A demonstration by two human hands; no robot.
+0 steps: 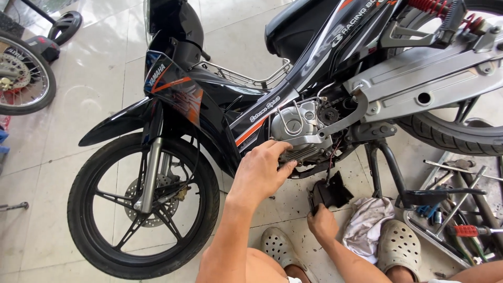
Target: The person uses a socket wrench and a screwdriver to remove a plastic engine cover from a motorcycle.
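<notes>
A black motorcycle with orange trim stands on its centre stand (390, 167) on the tiled floor. My left hand (260, 170) reaches up to the lower edge of the silver engine case (298, 128), its fingers pressed against the finned underside. My right hand (321, 222) rests on the floor and grips the bottom of a black plastic cover piece (331, 193) lying below the engine. A thin wire hangs from the engine toward that piece. Both of my feet, in pale perforated clogs (399, 244), are planted near the bike.
A dirty white rag (367, 220) lies between my feet. A metal tray (416, 225) at the right holds wrenches and a red-handled screwdriver (469, 230). The front wheel (144, 204) is at lower left, the rear wheel (450, 133) at right. Another wheel (23, 78) stands at far left.
</notes>
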